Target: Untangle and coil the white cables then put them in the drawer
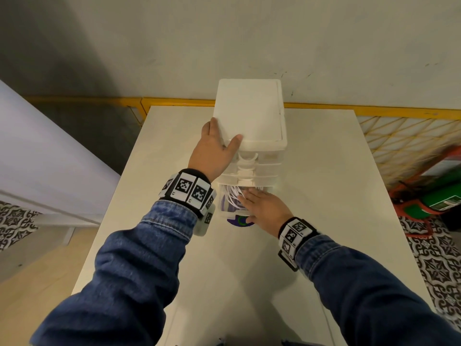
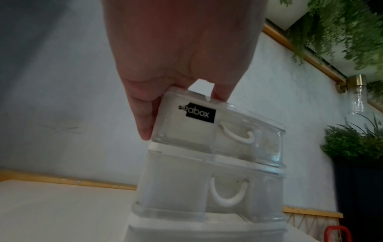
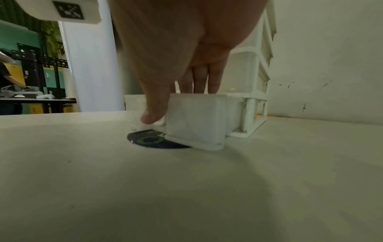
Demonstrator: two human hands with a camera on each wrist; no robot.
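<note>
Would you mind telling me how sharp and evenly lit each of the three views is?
Head view: sharp, evenly lit, edges bowed by the wide lens. Left wrist view: soft; the left hand gripping the drawer unit looms out of focus, plants smeared. Right wrist view: the right hand is blurred; a broad shadow darkens the table.

The drawer unit (image 1: 249, 113) is white with translucent fronts and holds white cables (image 1: 230, 194). Just before it lies a purple disc (image 1: 240, 222) with a green ring; behind it runs a yellow rail (image 1: 374, 110).
</note>
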